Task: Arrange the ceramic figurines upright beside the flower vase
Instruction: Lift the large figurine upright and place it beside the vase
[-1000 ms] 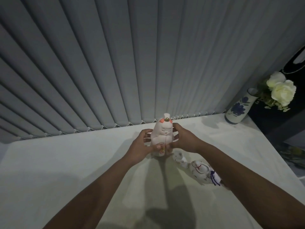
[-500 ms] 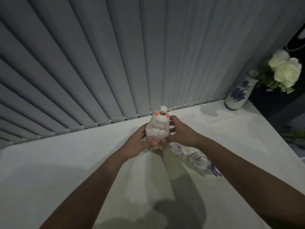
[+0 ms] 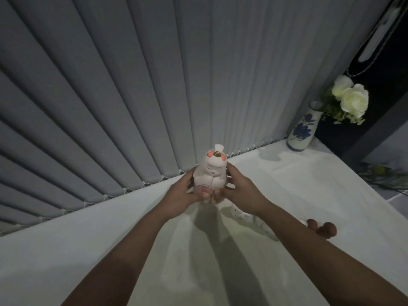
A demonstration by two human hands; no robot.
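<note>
A white ceramic doll figurine [image 3: 210, 173] with red marks and a gold dot on its head is held upright above the table, near the blinds. My left hand [image 3: 183, 195] grips its left side and my right hand [image 3: 237, 191] grips its right side. A second white figurine [image 3: 242, 215] lies on its side under my right forearm, mostly hidden. Small brown rounded pieces [image 3: 323, 228] show beyond that forearm; what they are is unclear. The white vase with a blue flower pattern [image 3: 302, 129] stands at the far right corner, holding white roses [image 3: 351, 98].
The white table [image 3: 88, 250] stretches left and toward me. Grey vertical blinds [image 3: 154, 85] with a bead chain run along its back edge. The table's right edge drops off beside a dark window area [image 3: 386, 107].
Both hands have lifted the doll figurine a little and shifted it to the right, toward the vase. The view has turned, so the lying figurine is more hidden by my right forearm.
</note>
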